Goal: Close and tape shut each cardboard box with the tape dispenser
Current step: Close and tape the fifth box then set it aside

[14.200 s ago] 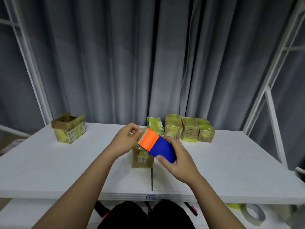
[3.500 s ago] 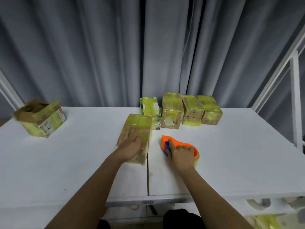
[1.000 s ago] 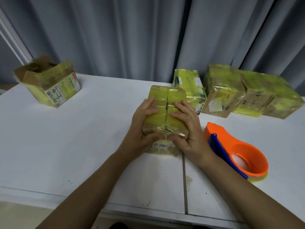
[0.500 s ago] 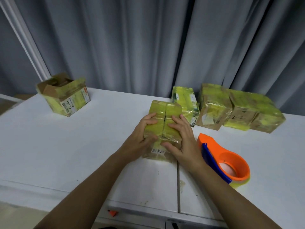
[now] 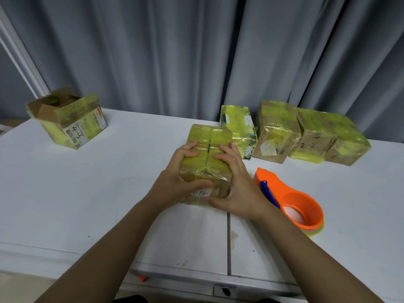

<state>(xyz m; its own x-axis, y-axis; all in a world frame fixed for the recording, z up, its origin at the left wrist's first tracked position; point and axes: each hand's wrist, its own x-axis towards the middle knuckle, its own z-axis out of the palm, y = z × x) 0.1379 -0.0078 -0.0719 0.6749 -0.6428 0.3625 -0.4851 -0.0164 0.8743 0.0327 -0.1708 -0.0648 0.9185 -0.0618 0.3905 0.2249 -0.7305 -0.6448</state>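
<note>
Far left, the open box (image 5: 67,119) sits blurred near the table (image 5: 87,193) edge, bare white surface between it and me. My left hand (image 5: 177,182) and right hand (image 5: 236,184) each grasp the box (image 5: 207,158) at mid-table, hiding its near corners; its seam runs away from me. The dispenser (image 5: 290,200) lies just right, untouched, its tape mostly hidden. Taped boxes (image 5: 306,132) line the back.

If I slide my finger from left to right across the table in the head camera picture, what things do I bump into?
open box → box held by both hands → orange tape dispenser → taped box marked 2-2
</note>
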